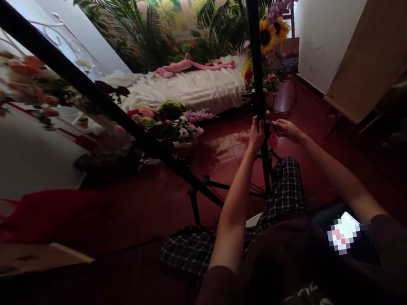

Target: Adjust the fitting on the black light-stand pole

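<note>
A black upright pole with folding legs at its foot, like a light stand, rises between my knees. My left hand is closed around it from the left at about knee height. From the right, my right hand pinches a small dark knob on the pole's collar. The knob's exact shape is lost in the dim light. A second black pole crosses the view at a slant on my left, with neither hand on it.
A bed with a pink plush toy stands ahead. Artificial flowers sit before it, sunflowers to its right. A red bag lies left. Boards lean on the right wall. A lit phone is beside me.
</note>
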Tool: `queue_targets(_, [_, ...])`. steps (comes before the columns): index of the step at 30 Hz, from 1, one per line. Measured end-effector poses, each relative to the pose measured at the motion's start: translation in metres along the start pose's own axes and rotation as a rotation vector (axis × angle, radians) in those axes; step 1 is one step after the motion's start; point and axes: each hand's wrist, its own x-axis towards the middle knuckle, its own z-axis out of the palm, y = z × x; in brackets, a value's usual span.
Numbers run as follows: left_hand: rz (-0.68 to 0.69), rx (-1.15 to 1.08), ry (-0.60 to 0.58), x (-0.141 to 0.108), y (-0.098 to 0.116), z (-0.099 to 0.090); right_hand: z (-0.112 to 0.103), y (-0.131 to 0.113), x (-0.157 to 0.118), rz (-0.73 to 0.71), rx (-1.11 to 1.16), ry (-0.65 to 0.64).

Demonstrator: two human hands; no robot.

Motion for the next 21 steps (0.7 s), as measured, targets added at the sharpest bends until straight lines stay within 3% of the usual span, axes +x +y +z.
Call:
queue_targets(8, [0.011, -0.069, 0.031, -0.016, -0.002, 0.013, -0.018, 0.008, -0.012, -0.238, -0.233, -0.085])
queue_targets(14, [0.03, -0.089, 0.053, -0.023, -0.005, 0.014, -0.016, 0.007, -0.022, -0.555, -0.599, 0.074])
queue_targets(18, [0.064, -0.077, 0.078, -0.029, -0.004, 0.01, -0.012, 0.006, -0.025, -0.409, -0.467, -0.008])
queue_targets(21, [0.051, -0.071, 0.077, -0.035, -0.003, 0.008, -0.01, 0.008, -0.023, -0.232, -0.31, 0.061])
